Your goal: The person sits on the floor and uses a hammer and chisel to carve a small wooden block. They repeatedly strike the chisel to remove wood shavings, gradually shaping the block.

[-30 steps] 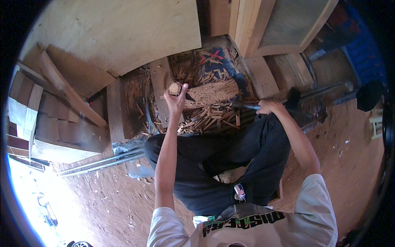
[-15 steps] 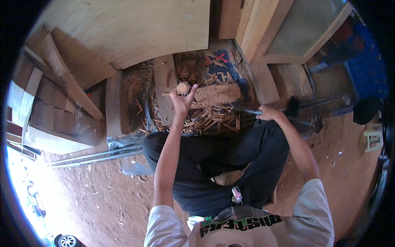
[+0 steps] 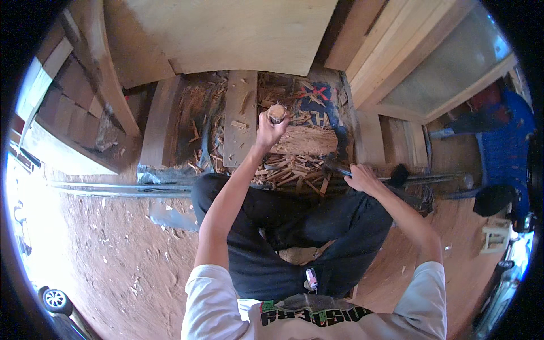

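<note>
My left hand (image 3: 272, 129) is closed around an upright round wooden piece (image 3: 277, 113), its pale end facing up, above a rough, chipped wood block (image 3: 303, 140). My right hand (image 3: 361, 178) grips a dark-handled tool (image 3: 345, 172), probably a hammer, near my right knee; its dark far end is hard to make out among the splinters. A heap of wood chips (image 3: 289, 171) lies just below the block. Flat boards (image 3: 240, 147) flank the work spot, with more chips scattered on and between them.
Plywood sheets (image 3: 226, 34) stand ahead, offcut boards (image 3: 62, 107) at left, framed panels (image 3: 425, 73) at right. A person in blue (image 3: 504, 153) is at far right beside a pale stool (image 3: 493, 235). Metal rails (image 3: 113, 187) cross dirt ground (image 3: 119, 249). A car wheel (image 3: 55, 298) shows bottom left.
The view has swung, shifting the surroundings. My left hand appears higher and further right with the wooden piece; my right hand, still on the tool, sits slightly lower and further left.
</note>
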A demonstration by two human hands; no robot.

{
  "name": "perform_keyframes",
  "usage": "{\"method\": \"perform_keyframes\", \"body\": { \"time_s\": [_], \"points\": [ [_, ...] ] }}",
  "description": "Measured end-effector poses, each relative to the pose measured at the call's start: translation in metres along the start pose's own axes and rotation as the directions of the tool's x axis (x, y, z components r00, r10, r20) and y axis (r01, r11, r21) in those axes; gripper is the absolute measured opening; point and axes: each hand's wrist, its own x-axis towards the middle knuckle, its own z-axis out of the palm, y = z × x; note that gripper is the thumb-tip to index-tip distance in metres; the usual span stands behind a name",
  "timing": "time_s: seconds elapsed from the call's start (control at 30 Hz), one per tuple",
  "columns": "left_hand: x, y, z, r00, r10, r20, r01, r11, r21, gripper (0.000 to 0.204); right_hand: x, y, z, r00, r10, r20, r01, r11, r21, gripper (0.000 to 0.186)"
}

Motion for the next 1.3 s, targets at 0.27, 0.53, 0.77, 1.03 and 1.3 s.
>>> {"method": "perform_keyframes", "body": {
  "time_s": [0.27,0.53,0.77,1.03,1.3],
  "points": [
    [0.006,-0.005,0.010,0.993,0.104,-0.049,-0.107,0.992,-0.064,0.012,0.006,-0.003,-0.050,0.993,0.047,0.104,-0.064,0.983,0.169,0.044],
    [0.009,-0.004,0.010,0.995,0.094,0.025,-0.093,0.995,-0.046,0.016,-0.063,-0.064,-0.209,0.997,0.063,-0.033,-0.006,0.539,0.842,0.041],
    [0.013,-0.002,0.011,0.995,0.061,0.085,-0.056,0.996,-0.063,0.015,-0.055,-0.118,-0.221,0.953,0.099,-0.288,0.234,0.368,0.900,0.039],
    [-0.007,-0.056,0.007,0.863,-0.082,0.499,-0.195,0.856,0.478,0.015,-0.009,-0.109,-0.170,0.995,0.012,0.098,-0.067,0.815,0.576,0.039],
    [0.031,-0.026,-0.024,0.998,0.026,-0.050,-0.033,0.988,-0.149,0.009,-0.066,-0.095,-0.195,0.993,0.115,0.013,-0.060,0.414,0.908,0.021]
  ]
}}
